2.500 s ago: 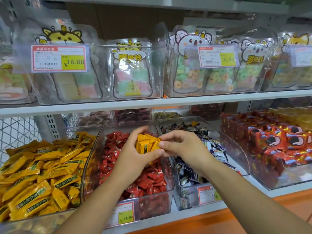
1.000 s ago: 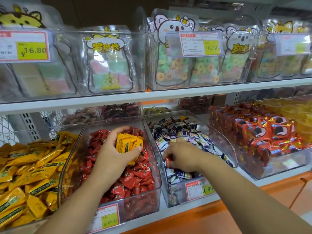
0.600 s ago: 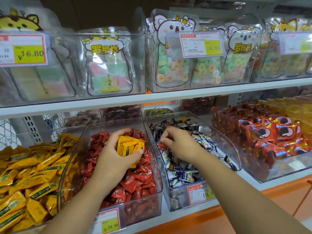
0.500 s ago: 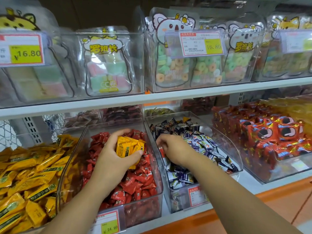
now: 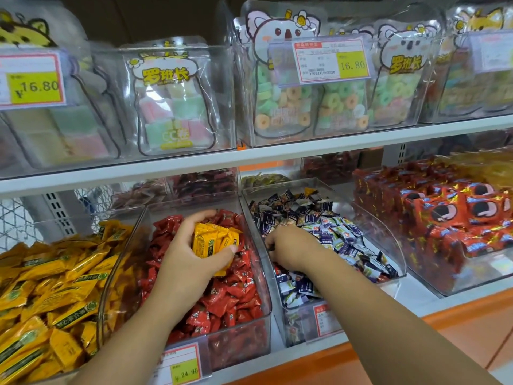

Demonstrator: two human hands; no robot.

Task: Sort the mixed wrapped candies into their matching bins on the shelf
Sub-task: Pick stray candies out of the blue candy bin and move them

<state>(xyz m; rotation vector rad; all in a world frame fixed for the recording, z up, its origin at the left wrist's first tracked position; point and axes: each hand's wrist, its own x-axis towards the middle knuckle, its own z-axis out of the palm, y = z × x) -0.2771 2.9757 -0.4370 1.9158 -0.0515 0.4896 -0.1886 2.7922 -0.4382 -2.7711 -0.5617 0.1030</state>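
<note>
We start with the shelf (image 5: 424,298). On its lower level three clear bins sit side by side: the yellow bin (image 5: 107,290) at 8 o'clock, the red bin (image 5: 268,323) at 6 o'clock and the blue bin (image 5: 388,237) at 4 o'clock. Our left hand (image 5: 188,262) hangs over the red bin, fingers and thumb clamped round a fat bunch of yellow candies (image 5: 213,243). Their home is the next bin over, at 9 o'clock from the hand. Our right hand (image 5: 288,245) is knuckles-up in the blue bin, fingers curled down among the blue candies (image 5: 327,218). The fingertips are hidden, so we cannot tell whether it pinches a stray or nothing. The main risk we judge is the overfull left grip: the slick, loosely stacked pieces could slide out and drop among the red candies (image 5: 230,298), undoing the sort. Pushing another stray into that bunch would make it worse. Digging blind on the right could also flick blue candies over the wall into the red bin.
</note>
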